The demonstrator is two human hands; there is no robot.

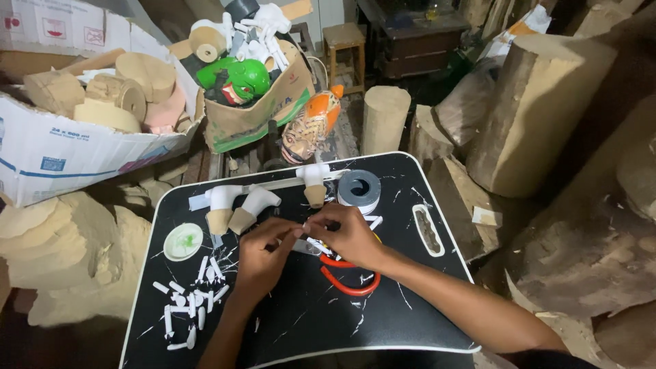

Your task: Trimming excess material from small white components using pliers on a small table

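Observation:
My left hand (263,256) and my right hand (348,236) meet over the middle of a black tray table (301,321). Their fingertips pinch one small white piece (305,226) between them. Under my right hand lie red-handled scissors (348,280). Three white-painted wooden hand shapes (239,205) stand just beyond my fingers, one of them (314,181) farther back. Several small white finger-like sticks (191,304) lie scattered to the left of my left forearm.
A grey tape roll (359,188), a round greenish lid (183,241) and a long slot (428,229) sit on the tray. Cardboard boxes (68,150) of carved wood, a green mask (242,78), an orange mask (311,126) and logs (533,109) surround it.

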